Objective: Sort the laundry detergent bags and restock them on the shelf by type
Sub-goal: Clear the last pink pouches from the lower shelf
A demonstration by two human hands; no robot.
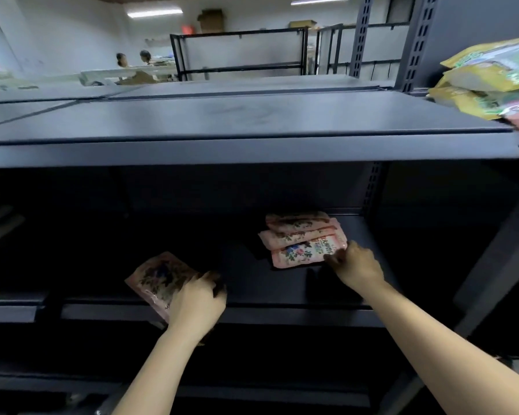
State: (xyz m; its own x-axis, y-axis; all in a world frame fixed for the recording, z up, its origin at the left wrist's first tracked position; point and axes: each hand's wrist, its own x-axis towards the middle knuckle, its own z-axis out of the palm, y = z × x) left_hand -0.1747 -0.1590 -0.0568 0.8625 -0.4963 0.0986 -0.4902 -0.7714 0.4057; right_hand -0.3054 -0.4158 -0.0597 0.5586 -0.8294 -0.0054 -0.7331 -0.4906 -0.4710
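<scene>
Loose pink floral detergent pouch (159,280), lower centre-left on the dark middle shelf (252,289), long axis diagonal; left hand (197,304) grips its near corner. Pink pouch stack (303,239) lies up-right; right hand (357,265) pinches the front pouch's edge.

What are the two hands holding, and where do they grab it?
The left hand grips a pink bag by its right edge. The right hand pinches the front bag of the pink stack at its right end.

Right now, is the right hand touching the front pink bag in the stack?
Touching. Head view: right hand fingers pinch the front pink bag at its right edge.
</scene>
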